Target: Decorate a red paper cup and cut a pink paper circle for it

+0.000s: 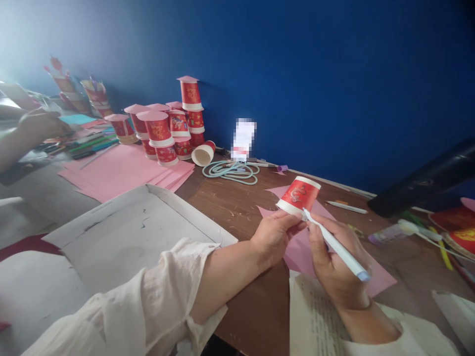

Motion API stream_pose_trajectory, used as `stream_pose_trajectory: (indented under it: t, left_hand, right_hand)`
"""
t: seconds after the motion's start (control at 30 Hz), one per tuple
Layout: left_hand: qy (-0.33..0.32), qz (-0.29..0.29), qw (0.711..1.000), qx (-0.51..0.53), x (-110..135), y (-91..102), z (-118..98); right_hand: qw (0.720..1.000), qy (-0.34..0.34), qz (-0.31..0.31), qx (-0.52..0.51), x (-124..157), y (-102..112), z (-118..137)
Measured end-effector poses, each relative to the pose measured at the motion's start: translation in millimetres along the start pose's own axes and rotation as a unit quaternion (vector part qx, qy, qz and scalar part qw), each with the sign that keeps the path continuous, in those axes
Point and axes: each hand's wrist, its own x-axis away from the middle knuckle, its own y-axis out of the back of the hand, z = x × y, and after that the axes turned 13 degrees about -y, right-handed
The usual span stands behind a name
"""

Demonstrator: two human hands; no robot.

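Note:
My left hand (275, 233) is closed on the rim of a red paper cup (299, 195) with a gold pattern, held upside down over a sheet of pink paper (374, 282) on the wooden table (230, 207). My right hand (334, 262) grips a white pen (336, 245), and its tip touches the cup's lower rim. Both wrists come out of white sleeves.
A stack of red cups with pink tops (170, 126) stands by the blue wall, next to a coiled pale cable (232, 171). Pink sheets (122, 170) and a white tray (137, 232) lie left. Another person's hand (39, 126) works far left. Pens and a black object (426, 183) lie right.

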Motion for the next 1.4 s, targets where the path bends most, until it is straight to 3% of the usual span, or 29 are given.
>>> stream_pose_trajectory:
  t: [0.83, 1.4]
  left_hand:
    - [0.013, -0.001, 1.0, 0.006, 1.2, -0.3, -0.1]
    - [0.004, 0.032, 0.999, -0.014, -0.2, 2.1, 0.5]
  right_hand:
    - [1.0, -0.014, -0.008, 0.018, -0.5, -0.4, 1.0]
    - [0.999, -0.016, -0.013, 0.028, -2.8, 1.5, 1.7]
